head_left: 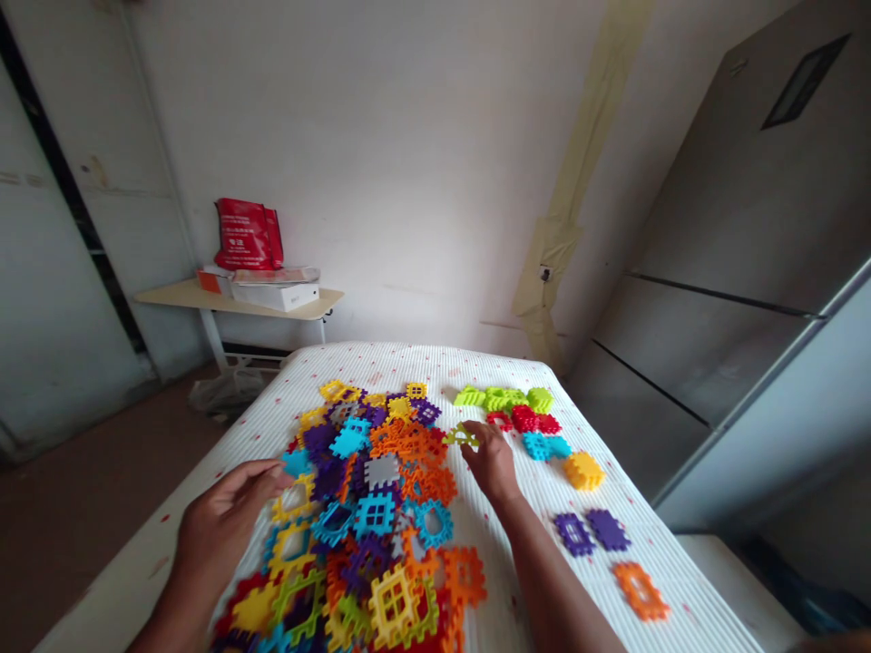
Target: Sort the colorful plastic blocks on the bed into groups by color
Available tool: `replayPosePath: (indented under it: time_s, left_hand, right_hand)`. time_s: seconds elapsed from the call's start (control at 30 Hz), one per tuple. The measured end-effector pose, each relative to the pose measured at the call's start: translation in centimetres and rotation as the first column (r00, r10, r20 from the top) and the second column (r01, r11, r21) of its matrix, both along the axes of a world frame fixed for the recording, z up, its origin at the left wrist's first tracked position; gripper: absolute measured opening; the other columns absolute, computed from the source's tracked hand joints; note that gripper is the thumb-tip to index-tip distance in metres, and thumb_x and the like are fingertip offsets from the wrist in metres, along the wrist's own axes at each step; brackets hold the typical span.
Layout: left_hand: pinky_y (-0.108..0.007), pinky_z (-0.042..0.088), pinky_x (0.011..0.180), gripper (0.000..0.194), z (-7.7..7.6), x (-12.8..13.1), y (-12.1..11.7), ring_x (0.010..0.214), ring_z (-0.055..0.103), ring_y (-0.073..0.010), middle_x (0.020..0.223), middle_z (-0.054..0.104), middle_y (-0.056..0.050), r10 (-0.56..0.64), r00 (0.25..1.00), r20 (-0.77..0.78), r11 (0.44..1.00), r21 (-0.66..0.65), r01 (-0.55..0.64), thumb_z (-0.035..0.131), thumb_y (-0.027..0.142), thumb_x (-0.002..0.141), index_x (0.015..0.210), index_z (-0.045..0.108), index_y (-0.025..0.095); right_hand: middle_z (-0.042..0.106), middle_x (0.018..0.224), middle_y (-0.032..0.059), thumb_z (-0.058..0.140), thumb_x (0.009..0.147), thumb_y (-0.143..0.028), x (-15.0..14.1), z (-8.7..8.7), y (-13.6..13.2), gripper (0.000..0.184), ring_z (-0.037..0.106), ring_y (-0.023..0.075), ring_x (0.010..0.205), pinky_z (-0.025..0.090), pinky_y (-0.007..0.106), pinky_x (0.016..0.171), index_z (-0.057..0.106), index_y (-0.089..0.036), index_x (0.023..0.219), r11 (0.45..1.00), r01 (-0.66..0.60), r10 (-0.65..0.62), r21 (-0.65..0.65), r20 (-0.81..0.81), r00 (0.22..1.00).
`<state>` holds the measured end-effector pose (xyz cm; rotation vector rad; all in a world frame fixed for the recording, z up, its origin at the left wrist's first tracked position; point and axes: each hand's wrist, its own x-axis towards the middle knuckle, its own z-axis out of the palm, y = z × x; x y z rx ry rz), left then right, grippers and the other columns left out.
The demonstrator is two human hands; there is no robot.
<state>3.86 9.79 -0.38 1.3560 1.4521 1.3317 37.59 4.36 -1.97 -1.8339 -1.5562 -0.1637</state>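
Observation:
In the head view, my right hand (491,461) pinches a lime-green interlocking plastic tile (463,435) just above the sheet, to the right of a large mixed pile. My left hand (228,510) is at the pile's left side, its thumb and index finger closed at the edge of a blue tile (298,463). The pile holds orange tiles (408,440), a grey tile (382,471), a blue window tile (375,515), a yellow window tile (394,608) and several purple ones. Many tiles overlap and hide others beneath.
Tiles grouped by colour lie at right: green stack (504,399), red tiles (525,418), blue tiles (537,445), yellow stack (583,471), purple tile (608,530) and orange tile (641,591). A side table (170,294) holds a red bag (246,236). A fridge (687,299) stands right.

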Motion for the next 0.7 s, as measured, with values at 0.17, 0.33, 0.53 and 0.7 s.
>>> replayPosePath:
  time_s: [0.17, 0.33, 0.53, 0.7]
  left_hand:
    - [-0.023, 0.045, 0.061, 0.042, -0.7, -1.3, 1.3, 0.065, 0.058, -0.0161, 0.063, 0.066, 0.000, 0.123, 0.963, 0.240, 0.989, -0.113, -0.098, 0.070, 0.044, 0.047, 0.078, 0.064, 0.016]
    - [-0.020, 0.040, 0.056, 0.042, -2.1, -2.3, 2.5, 0.062, 0.056, -0.0132, 0.059, 0.064, 0.001, 0.227, 0.918, 0.325, 0.967, -0.191, -0.172, 0.071, 0.038, 0.042, 0.075, 0.062, 0.016]
    - [-0.021, 0.040, 0.054, 0.040, -2.5, -2.8, 2.7, 0.060, 0.055, -0.0135, 0.057, 0.063, 0.001, 0.268, 0.885, 0.382, 0.951, -0.250, -0.180, 0.072, 0.035, 0.038, 0.071, 0.061, 0.016]
    - [-0.021, 0.040, 0.056, 0.039, -2.0, -2.1, 2.4, 0.061, 0.055, -0.0126, 0.057, 0.064, 0.002, 0.255, 0.893, 0.372, 0.955, -0.244, -0.170, 0.075, 0.033, 0.038, 0.071, 0.062, 0.017]
  right_hand:
    - [0.069, 0.098, 0.0062, 0.052, 0.069, -0.007, 3.1, -2.0, -0.2, 0.042, 0.061, 0.0191, 0.095, 0.045, 0.027, 0.085, 0.066, -0.020, 0.107, 0.962, 0.186, -0.183, -0.200, 0.032, 0.983]
    - [0.068, 0.102, 0.0057, 0.051, 0.068, -0.006, 3.6, -2.6, -0.1, 0.044, 0.060, 0.0180, 0.099, 0.044, 0.024, 0.087, 0.066, -0.019, 0.107, 0.951, 0.188, -0.190, -0.246, 0.013, 0.982]
    - [0.066, 0.102, 0.0095, 0.052, 0.071, -0.008, 3.6, -2.1, -0.5, 0.029, 0.058, 0.0199, 0.098, 0.043, 0.026, 0.085, 0.066, -0.015, 0.096, 0.937, 0.278, -0.278, -0.213, 0.030, 0.960]
    - [0.062, 0.100, 0.0140, 0.058, 0.078, -0.035, 1.6, -1.1, -0.8, 0.031, 0.056, 0.0254, 0.098, 0.044, 0.032, 0.078, 0.061, -0.014, 0.100, 0.879, 0.404, -0.386, -0.254, 0.122, 0.915]
